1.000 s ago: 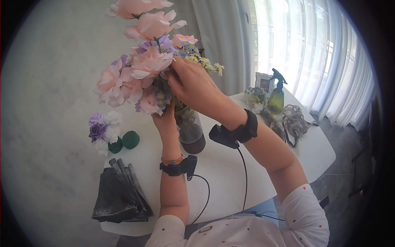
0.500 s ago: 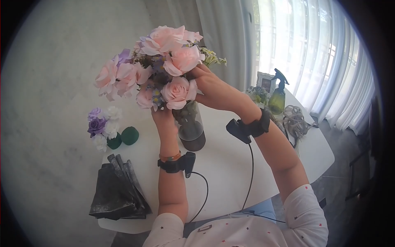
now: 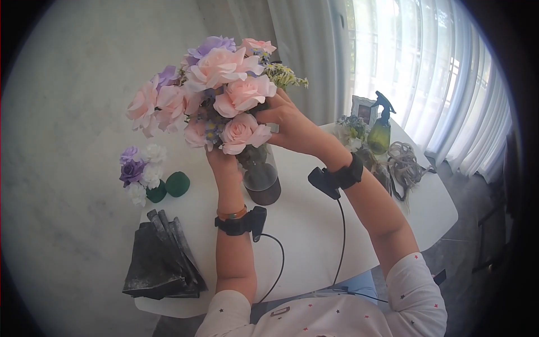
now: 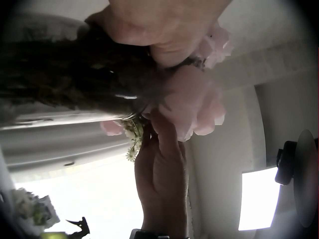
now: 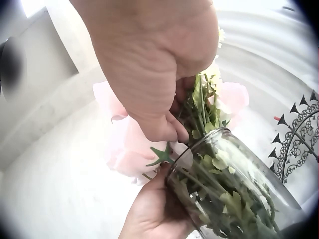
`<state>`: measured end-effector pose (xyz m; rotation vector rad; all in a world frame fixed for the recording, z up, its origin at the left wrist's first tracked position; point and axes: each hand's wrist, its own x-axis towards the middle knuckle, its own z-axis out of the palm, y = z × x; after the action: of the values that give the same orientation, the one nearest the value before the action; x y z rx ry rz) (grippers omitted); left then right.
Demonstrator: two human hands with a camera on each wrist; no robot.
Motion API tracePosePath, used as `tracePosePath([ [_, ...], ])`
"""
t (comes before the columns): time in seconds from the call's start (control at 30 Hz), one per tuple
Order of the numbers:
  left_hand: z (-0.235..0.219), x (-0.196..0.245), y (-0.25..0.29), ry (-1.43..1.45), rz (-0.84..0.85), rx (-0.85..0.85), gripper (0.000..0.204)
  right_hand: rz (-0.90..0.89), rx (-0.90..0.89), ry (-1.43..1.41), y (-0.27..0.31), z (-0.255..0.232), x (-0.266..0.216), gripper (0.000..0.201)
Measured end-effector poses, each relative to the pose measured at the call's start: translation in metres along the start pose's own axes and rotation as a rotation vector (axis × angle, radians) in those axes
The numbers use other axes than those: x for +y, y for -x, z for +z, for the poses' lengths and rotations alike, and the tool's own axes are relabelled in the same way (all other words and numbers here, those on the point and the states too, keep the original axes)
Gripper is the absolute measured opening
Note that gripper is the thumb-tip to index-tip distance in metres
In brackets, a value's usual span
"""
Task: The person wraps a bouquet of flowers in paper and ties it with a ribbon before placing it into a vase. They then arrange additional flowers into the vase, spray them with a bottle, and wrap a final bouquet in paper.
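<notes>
Pink roses [image 3: 246, 95] crowding the mouth of a glass vase [image 3: 263, 182] over a white table [image 3: 314, 236], base contact unclear.

Possible trouble: a topple from the heavy top, given any slackening of the left hand [image 3: 224, 164], or petals bruised by fingers pushed between heads. Left hand clasping the vase just below the blooms; right hand [image 3: 295, 126] angled in from the side, fingertips among stems [image 5: 199, 107] near the rim, pinch or mere touch impossible to tell. Farther out, purple and white flowers [image 3: 133, 171] leftward, spray bottle [image 3: 380, 136] rightward.
</notes>
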<state>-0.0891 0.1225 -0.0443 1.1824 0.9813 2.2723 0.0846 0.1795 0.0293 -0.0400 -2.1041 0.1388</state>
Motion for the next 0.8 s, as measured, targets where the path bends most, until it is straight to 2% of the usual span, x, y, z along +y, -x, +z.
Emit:
tracePosePath([
  [0.17, -0.003, -0.002, 0.000, 0.016, 0.027, -0.019, 0.051, -0.012, -0.016, 0.066, -0.001, 0.002, -0.003, 0.022],
  [0.23, -0.003, 0.000, -0.001, -0.021, -0.074, 0.006, 0.053, -0.004, 0.001, 0.068, 0.001, 0.002, -0.003, 0.023],
  [0.3, 0.002, 0.003, 0.001, 0.003, -0.060, 0.023, 0.054, 0.126, -0.070, -0.033, 0.003, 0.003, -0.002, 0.029],
  [0.4, 0.009, 0.010, 0.004, 0.017, -0.021, 0.050, 0.051, 0.043, -0.035, 0.047, 0.004, 0.007, -0.002, 0.026],
  [0.53, 0.009, 0.010, 0.003, 0.027, -0.033, 0.022, 0.049, 0.067, -0.062, 0.186, 0.006, 0.012, -0.007, 0.021],
  [0.6, 0.012, 0.012, 0.005, 0.017, 0.011, 0.022, 0.049, -0.005, -0.012, 0.250, 0.006, 0.013, -0.009, 0.014],
  [0.67, 0.013, 0.010, 0.006, 0.013, 0.050, 0.011, 0.048, -0.003, -0.030, 0.263, 0.006, 0.013, -0.009, 0.014],
  [0.73, 0.007, 0.006, 0.002, 0.027, 0.042, 0.011, 0.058, 0.008, -0.044, 0.287, 0.007, 0.014, -0.007, 0.014],
  [0.8, 0.007, 0.008, 0.002, 0.050, 0.030, -0.019, 0.060, -0.014, 0.044, 0.191, 0.008, 0.017, -0.007, 0.018],
])
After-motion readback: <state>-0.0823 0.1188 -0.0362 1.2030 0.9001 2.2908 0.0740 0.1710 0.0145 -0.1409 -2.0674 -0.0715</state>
